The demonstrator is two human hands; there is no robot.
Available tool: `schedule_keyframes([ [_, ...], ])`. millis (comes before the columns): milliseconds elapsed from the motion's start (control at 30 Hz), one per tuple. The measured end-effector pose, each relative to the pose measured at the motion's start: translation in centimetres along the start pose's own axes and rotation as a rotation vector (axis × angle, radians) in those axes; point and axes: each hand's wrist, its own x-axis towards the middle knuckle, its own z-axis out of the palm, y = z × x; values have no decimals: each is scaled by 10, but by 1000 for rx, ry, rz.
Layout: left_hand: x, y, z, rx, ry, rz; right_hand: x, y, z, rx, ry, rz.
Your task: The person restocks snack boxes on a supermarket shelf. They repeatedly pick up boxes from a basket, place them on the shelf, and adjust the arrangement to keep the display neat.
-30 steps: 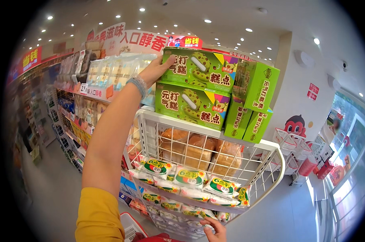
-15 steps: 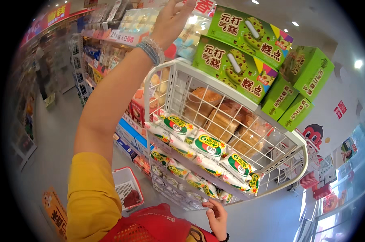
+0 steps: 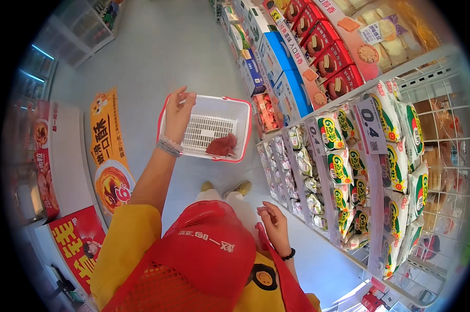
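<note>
My left hand [image 3: 179, 115], with a beaded bracelet on its wrist, hangs above the left rim of a white shopping basket [image 3: 198, 105]. Its fingers are loosely bent and I see nothing in them. The basket has a red edge and slotted bottom, and stands on the floor. A crumpled reddish-brown thing [image 3: 222, 145] lies in its corner; I cannot make out its kind. My right hand [image 3: 274, 229], a dark bracelet at the wrist, is held before my body, fingers slightly curled and apart, without anything visible in it. Nearest to it is the rack of wrapped snack packets [image 3: 335, 171].
On the right, the wire rack [image 3: 453, 138] carries packets in tiers and bagged bread. Beyond stand red snack boxes [image 3: 323, 44] and blue boxes [image 3: 292, 93]. An orange floor poster [image 3: 106, 135] and a white counter [image 3: 68, 151] are on the left. My shoes [image 3: 238, 189] are near the basket.
My view has swung down and left from the rack's top. The left hand has come down from the upper shelf to over the basket. My right hand stays low before me.
</note>
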Motion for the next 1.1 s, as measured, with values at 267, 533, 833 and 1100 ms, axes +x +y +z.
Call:
schedule_keyframes([
  [267,-135,-266,-83,60,207,-728,88,85,65,-171,103,206],
  [533,-100,-417,-66,-831,356,-1335,260,169,96,105,463,419],
  [833,-43,-580,7,-995,460,-1393,323,221,67,-190,172,203],
  [1100,-67,-604,18,-1037,482,-1340,295,227,56,-246,76,268],
])
